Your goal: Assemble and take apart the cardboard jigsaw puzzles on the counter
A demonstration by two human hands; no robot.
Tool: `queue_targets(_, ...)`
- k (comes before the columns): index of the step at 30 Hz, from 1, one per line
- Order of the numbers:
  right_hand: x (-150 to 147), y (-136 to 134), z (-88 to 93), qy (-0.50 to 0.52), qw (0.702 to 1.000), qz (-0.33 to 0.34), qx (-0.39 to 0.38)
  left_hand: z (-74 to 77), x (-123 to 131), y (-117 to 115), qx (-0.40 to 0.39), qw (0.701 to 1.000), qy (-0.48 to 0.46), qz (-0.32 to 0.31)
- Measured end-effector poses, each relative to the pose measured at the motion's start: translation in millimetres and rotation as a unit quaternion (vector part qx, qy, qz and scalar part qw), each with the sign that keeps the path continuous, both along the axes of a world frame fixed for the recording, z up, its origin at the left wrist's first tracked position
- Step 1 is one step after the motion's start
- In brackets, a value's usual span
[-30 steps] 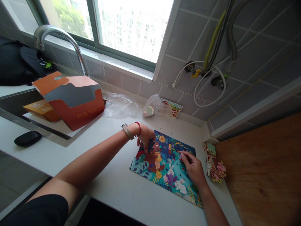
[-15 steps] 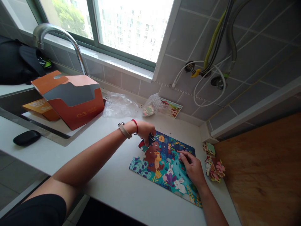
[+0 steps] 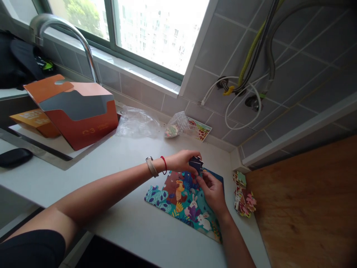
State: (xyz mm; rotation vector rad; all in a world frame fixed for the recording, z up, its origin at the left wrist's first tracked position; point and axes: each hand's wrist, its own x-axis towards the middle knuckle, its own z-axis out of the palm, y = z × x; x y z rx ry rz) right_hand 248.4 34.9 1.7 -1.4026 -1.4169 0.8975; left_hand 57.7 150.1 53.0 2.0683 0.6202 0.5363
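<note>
"Where's the dark blue jigsaw piece (image 3: 196, 164)?"

"Lifted over the top edge of the jigsaw puzzle (image 3: 158, 195), with the left hand (image 3: 182, 161) and right hand (image 3: 212, 191) both closed on it."

"Good hold?"

"Yes, it's pinched at the edges, so its tabs stay visible. Loose pieces (image 3: 244, 199) lie beside the puzzle on the bench (image 3: 119, 178)."

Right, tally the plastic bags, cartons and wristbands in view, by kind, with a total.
Plastic bags: 2 (crumpled bag, bag holding small pieces)
Cartons: 2 (orange-red carton, yellow-orange carton)
Wristbands: 2 (beige strap, red cord)
Total: 6
</note>
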Motion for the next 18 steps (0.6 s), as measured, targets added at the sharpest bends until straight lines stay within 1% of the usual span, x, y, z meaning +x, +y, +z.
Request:
queue_targets(2, -4.2, 3.5, 1.1, 0.029, 0.999, -0.008, -0.013, -1.5, 0.5, -2.8, -0.002, 1.000, 0.016, 0.001)
queue_targets(5, -10.3, 1.3, -1.7, 0.098, 0.994, -0.030, -0.031, -7.1, 0.2, -4.5, -0.006, 0.998, 0.064, -0.024)
queue_targets(7, -14.3, -4.2, -5.7, 0.130, 0.990, -0.013, -0.048, -13.7, 2.3, -7.3, 0.002, 0.994, 0.094, -0.052)
queue_targets(9, -17.0, -9.8, -9.8, 0.141, 0.988, 0.012, -0.056, -21.0, 6.3, -11.6, 0.025, 0.991, 0.104, -0.081)
queue_targets(10, -17.3, -11.8, -11.6, 0.139, 0.989, 0.013, -0.053, -24.1, 8.3, -13.5, 0.039, 0.990, 0.104, -0.091)
queue_targets(12, -15.0, -13.3, -15.0, 0.114, 0.993, -0.010, -0.035, -27.6, 10.3, -15.1, 0.068, 0.988, 0.098, -0.099)
queue_targets(15, -4.9, -10.9, -19.8, 0.023, 0.997, -0.069, 0.005, -24.8, 4.5, -7.3, 0.093, 0.986, 0.098, -0.097)
queue_targets(17, 3.4, -8.1, -22.6, -0.042, 0.993, -0.108, 0.036, -20.0, -5.2, 4.2, 0.107, 0.984, 0.121, -0.071)
queue_targets(18, 7.1, -6.8, -23.7, -0.067, 0.989, -0.124, 0.048, -17.9, -10.9, 10.8, 0.119, 0.981, 0.147, -0.045)
